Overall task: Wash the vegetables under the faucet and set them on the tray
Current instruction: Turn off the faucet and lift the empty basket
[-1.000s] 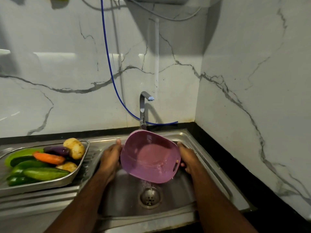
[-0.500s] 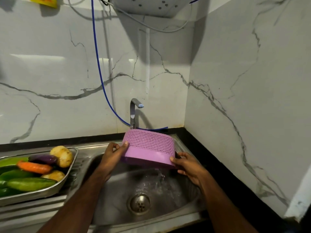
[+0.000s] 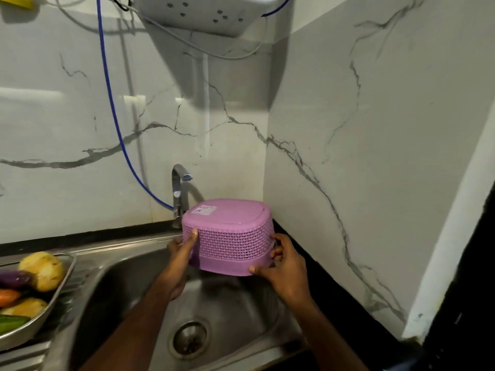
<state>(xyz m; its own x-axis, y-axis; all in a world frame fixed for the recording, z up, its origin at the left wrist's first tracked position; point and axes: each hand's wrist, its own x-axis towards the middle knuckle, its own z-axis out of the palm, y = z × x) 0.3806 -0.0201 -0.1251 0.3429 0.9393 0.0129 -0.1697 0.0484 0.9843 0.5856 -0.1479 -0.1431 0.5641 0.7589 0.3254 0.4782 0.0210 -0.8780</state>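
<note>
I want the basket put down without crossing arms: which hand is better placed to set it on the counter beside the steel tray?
Left. The left hand holds the upturned pink plastic basket on the side nearer the steel tray; the right hand grips the far side.

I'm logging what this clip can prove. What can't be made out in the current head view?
- Basket interior: upturned, hidden by its own walls.
- Tray and its vegetables: cut off by the left edge.
- Left hand fingers behind the basket: hidden.
- Faucet flow: none discernible.
</note>
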